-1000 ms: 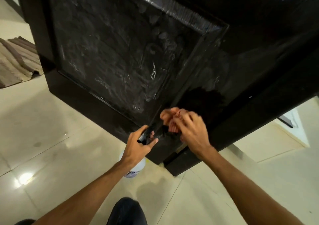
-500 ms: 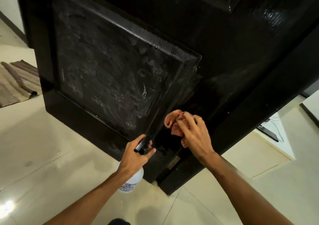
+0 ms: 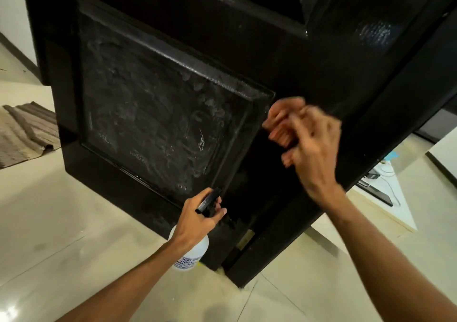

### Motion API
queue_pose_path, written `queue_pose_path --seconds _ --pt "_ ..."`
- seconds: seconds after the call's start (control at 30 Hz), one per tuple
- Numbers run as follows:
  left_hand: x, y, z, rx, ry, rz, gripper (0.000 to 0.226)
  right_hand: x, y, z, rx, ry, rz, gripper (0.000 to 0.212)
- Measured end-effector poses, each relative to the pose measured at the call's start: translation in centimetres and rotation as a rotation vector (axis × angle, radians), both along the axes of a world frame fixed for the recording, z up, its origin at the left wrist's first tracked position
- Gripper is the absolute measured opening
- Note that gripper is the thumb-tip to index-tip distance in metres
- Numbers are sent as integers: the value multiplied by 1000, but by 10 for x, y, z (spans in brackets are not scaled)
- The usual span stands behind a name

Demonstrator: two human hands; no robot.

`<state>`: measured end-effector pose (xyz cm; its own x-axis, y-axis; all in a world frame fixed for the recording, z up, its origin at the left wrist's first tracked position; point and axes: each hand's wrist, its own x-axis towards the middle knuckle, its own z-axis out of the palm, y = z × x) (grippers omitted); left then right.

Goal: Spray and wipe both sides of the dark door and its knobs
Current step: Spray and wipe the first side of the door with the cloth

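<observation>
The dark door [image 3: 284,57] fills the upper view, and its lower recessed panel [image 3: 153,121] is smeared with pale spray streaks. My right hand [image 3: 311,148] presses a bunched orange cloth [image 3: 282,121] against the door's vertical stile, just right of the panel's upper right corner; the hand is blurred by motion. My left hand [image 3: 197,217] grips the black trigger head of a white spray bottle [image 3: 190,255], held low near the door's bottom edge. No knob is in view.
Glossy cream floor tiles [image 3: 74,222] spread below. A brown striped mat [image 3: 24,131] lies at the left beside the door's far edge. Through the gap at the right, a white surface [image 3: 395,198] carries a dark flat object and cables.
My right hand with the cloth has moved up the door's stile, from near the bottom to the panel's upper corner. The view has tilted upward. The left hand still holds the bottle low.
</observation>
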<state>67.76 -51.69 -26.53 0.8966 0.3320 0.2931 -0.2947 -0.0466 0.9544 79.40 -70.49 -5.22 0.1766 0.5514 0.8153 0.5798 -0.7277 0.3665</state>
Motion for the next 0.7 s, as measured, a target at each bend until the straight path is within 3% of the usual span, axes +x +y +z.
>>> queue_pose_path --seconds 0.07,0.1,0.17,0.27,0.3,0.37,0.43,0.47,0.5,0.63,0.7 --pt "-2 -3 -2 7 4 3 20 6 -3 42 254 -112 -38 37" --pt "-3 -6 -3 15 3 5 20 6 -6 43 279 -106 -56 38" --pt "-6 -11 -3 18 7 5 20 6 -14 10 153 -51 -53 37" --pt "-1 -13 4 -10 -3 -22 21 1 -30 -22 -212 33 -91 46" --pt "1 -13 6 -13 -7 -27 22 -1 -30 -11 -204 22 -71 43" --pt "-1 -16 3 -7 4 -32 22 -5 -23 20 57 -16 -64 31" --pt "-6 -19 -1 1 1 -24 21 -8 -18 38 344 -21 -92 50" --pt "-7 -20 -3 0 5 -22 21 -8 -17 28 349 -10 -117 46" --pt "-7 -20 -4 -4 12 -27 21 -8 -20 9 272 11 -121 38" --pt "-4 -10 -4 5 1 -7 20 -20 -31 -94 -343 185 -120 74" --pt "-8 -4 -12 11 18 6 20 -24 -30 -108 -457 242 -131 77"
